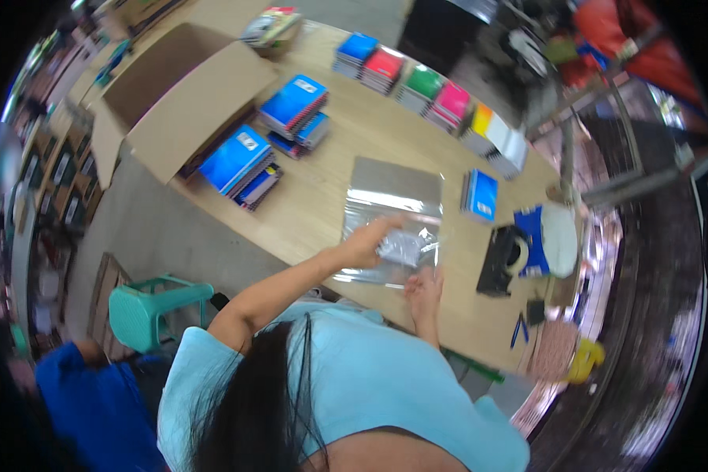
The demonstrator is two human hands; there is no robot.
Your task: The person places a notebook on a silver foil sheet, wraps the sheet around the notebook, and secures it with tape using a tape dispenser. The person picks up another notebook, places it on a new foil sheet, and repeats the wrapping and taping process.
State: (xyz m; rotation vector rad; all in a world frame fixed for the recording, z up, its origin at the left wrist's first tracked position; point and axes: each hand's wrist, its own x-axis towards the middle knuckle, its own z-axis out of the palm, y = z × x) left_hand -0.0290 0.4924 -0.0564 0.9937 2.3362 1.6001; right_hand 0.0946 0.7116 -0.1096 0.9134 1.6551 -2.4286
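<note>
A pile of clear plastic bags [397, 185] lies flat and shiny on the table before me. My left hand [368, 242] reaches over the pile from the left, its fingers stretched out across the film and slightly blurred. At the near right corner of the plastic, my right hand [425, 289] has its fingers bent together around the edge of a bag. Under and beside my left fingers the film looks crumpled and whitish. To the right of the bags sits a small stack of blue spiral notebooks [480, 195].
An open cardboard box [204, 102] stands at the left beside blue notebook stacks [236, 161]. Coloured notebook stacks [423, 82] line the far edge. A black tape dispenser [495, 263] and blue scissors [519, 329] lie right. A green stool [138, 315] and another person's blue sleeve [79, 401] are lower left.
</note>
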